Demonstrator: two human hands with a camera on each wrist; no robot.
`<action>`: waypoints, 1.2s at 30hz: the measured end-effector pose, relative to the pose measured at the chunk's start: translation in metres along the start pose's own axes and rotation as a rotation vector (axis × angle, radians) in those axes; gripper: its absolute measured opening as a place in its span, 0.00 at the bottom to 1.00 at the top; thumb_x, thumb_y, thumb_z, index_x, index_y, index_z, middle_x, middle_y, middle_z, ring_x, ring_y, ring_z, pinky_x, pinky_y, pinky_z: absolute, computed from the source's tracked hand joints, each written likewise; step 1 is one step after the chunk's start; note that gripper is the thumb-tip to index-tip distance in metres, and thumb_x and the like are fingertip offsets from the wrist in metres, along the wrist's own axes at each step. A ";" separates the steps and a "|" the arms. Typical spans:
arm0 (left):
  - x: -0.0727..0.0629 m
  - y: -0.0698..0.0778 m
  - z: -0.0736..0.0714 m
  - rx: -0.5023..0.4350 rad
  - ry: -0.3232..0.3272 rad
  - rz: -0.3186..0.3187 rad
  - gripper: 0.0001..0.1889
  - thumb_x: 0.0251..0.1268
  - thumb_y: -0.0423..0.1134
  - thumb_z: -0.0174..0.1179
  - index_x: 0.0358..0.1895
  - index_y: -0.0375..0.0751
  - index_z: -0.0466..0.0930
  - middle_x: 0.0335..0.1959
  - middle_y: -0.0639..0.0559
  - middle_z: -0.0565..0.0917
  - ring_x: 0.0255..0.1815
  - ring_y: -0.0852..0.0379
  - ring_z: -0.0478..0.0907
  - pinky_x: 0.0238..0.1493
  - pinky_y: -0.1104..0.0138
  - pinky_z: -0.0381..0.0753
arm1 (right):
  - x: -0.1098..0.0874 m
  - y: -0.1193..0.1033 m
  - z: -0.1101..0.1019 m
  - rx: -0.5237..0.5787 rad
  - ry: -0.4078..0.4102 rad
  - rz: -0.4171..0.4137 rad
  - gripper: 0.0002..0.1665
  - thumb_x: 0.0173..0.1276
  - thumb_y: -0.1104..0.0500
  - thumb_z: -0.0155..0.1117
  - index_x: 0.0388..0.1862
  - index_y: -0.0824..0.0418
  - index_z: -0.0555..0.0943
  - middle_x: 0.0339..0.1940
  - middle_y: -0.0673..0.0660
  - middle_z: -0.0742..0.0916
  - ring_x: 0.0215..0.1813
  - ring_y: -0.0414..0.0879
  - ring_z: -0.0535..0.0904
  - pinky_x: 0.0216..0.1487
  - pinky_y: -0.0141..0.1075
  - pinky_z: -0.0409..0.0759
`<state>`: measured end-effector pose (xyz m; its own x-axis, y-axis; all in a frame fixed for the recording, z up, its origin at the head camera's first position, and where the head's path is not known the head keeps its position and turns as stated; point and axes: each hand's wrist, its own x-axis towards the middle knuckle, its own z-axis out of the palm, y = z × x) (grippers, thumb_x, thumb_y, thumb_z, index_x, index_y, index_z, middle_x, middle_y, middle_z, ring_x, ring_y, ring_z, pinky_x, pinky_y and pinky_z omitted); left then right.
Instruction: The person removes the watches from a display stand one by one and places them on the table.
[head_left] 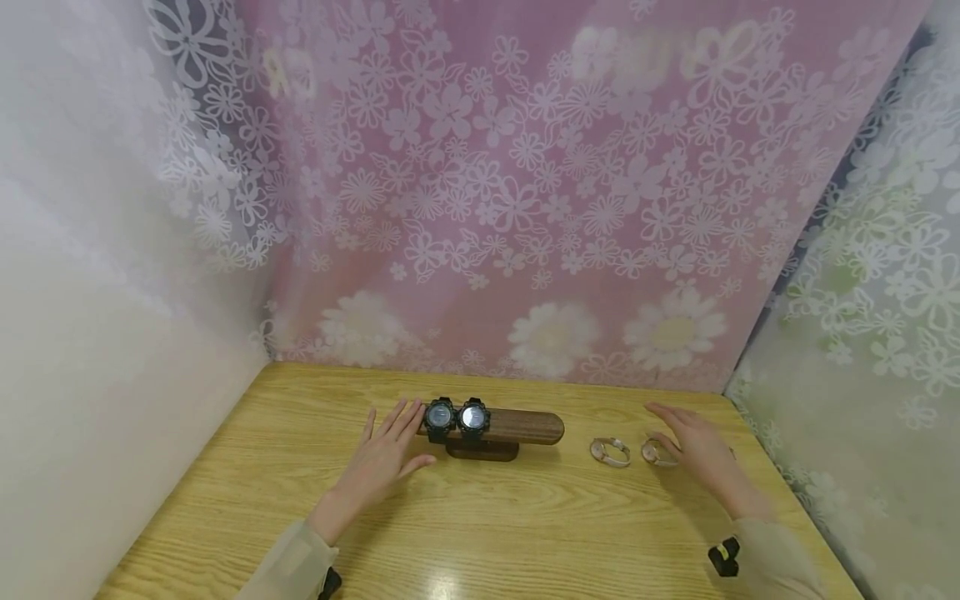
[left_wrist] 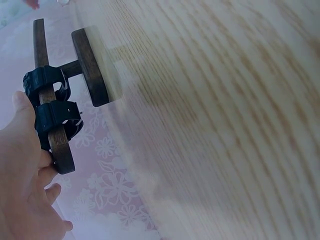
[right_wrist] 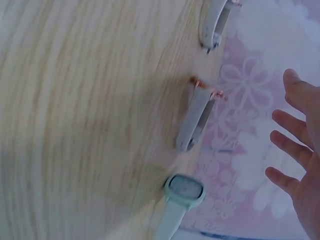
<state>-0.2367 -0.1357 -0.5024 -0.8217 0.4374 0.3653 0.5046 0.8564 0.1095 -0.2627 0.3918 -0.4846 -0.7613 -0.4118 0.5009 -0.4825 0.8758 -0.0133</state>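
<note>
Two round-faced black watches [head_left: 440, 415]

2 blk watches [left_wrist: 52, 116] on wd stand [left_wrist: 90, 70], L grip [left_wrist: 20, 175] at end

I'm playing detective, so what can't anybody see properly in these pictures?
Black watches: the time is too small to read in the head view.
Green watch: the bottom edge cuts off its strap in the right wrist view; the right hand seems to hide most of it in the head view.
Top white watch: blurred and cut by the right wrist view's top edge.
</note>
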 end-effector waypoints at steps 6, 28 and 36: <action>0.000 0.000 0.000 0.012 0.002 0.001 0.44 0.71 0.62 0.56 0.79 0.37 0.58 0.81 0.45 0.57 0.82 0.45 0.50 0.77 0.36 0.44 | 0.015 -0.021 0.005 0.012 0.000 -0.035 0.37 0.63 0.58 0.74 0.70 0.65 0.74 0.64 0.68 0.81 0.57 0.69 0.80 0.57 0.67 0.75; 0.000 0.001 0.000 0.006 0.003 -0.011 0.44 0.70 0.62 0.57 0.79 0.37 0.59 0.81 0.45 0.57 0.82 0.45 0.51 0.77 0.36 0.44 | 0.059 -0.105 0.021 0.066 0.024 -0.190 0.46 0.64 0.52 0.73 0.78 0.61 0.66 0.77 0.62 0.70 0.74 0.62 0.68 0.67 0.65 0.69; 0.001 0.001 0.000 0.029 0.028 0.008 0.44 0.69 0.62 0.58 0.79 0.36 0.60 0.80 0.45 0.59 0.81 0.45 0.53 0.76 0.36 0.46 | 0.057 -0.136 0.032 0.074 -0.047 -0.233 0.47 0.68 0.46 0.69 0.81 0.56 0.62 0.81 0.58 0.65 0.79 0.58 0.61 0.73 0.64 0.63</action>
<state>-0.2372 -0.1339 -0.5022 -0.8099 0.4363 0.3921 0.5025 0.8608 0.0800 -0.2545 0.2411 -0.4822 -0.6442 -0.6130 0.4574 -0.6763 0.7359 0.0337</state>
